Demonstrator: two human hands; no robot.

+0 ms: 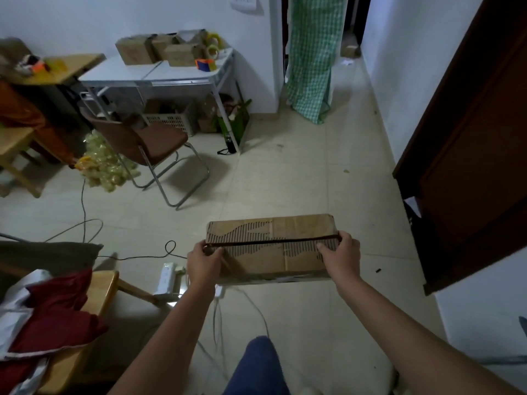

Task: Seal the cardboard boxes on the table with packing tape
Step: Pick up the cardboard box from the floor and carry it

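Knee: a leg in blue trousers [258,363] is poking into the bottom of the view, right under the arms.
Left hand: the left hand [204,262] is gripping the left end of the cardboard box [271,248], fingers curled over the top edge.
Right hand: the right hand [340,256] is doing the same on the right end, thumb lying on top and fingers wrapping round the side.
Box: it's being held up in the air above the tiled floor [285,172], flaps closed, with a dark seam running across the top from hand to hand. Can't tell if that seam is taped or not.
Left side: a wooden chair [94,303] with red cloth [54,317] piled on it is sitting near the left arm, and a white power strip [168,279] is lying on the floor just beside it.
Middle of room: a brown chair [148,143] is standing in front of the table.
Far end: the white folding table [148,71] is standing against the wall, well away from the held box, carrying more cardboard boxes [159,49] and tape rolls [212,45] at its right end.
Right: a dark wooden door [470,138] is standing open.
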